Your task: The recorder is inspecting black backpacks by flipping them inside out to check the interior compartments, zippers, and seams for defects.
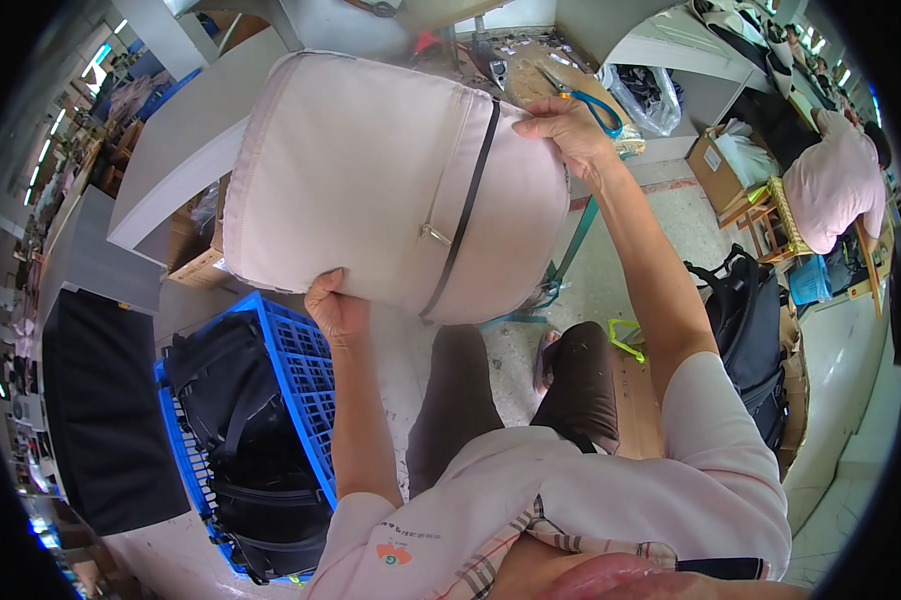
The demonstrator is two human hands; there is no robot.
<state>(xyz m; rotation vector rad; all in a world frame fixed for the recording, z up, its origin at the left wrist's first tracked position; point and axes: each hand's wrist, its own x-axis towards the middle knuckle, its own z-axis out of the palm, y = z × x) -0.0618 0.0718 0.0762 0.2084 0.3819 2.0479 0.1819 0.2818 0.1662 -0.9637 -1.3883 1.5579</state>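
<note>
Currently: Panel Held Across Two Hands

The pale panel (355,180) is raised in the upper centre of the frame, its long axis running left to right with a slight fall toward the right. A zip (433,235) and a black strip (470,190) cross it the short way, nearer its right end.

Left hand (337,308): grasping the lower edge, thumb on the upper face; most of the panel lies above it. Right hand (567,132): grasping the upper right edge; most of the panel lies to its left. This hand is nearer the strip. Scissors (598,108) show just beside it; contact cannot be determined.

Containers:
- Lower left: blue crate (310,385), holding black bags (232,365).
- Upper right: clear bag (662,122), contents dark.
- Right: carton (712,172), holding white plastic (750,155); below it, a blue bucket (808,280), contents unclear.
</note>
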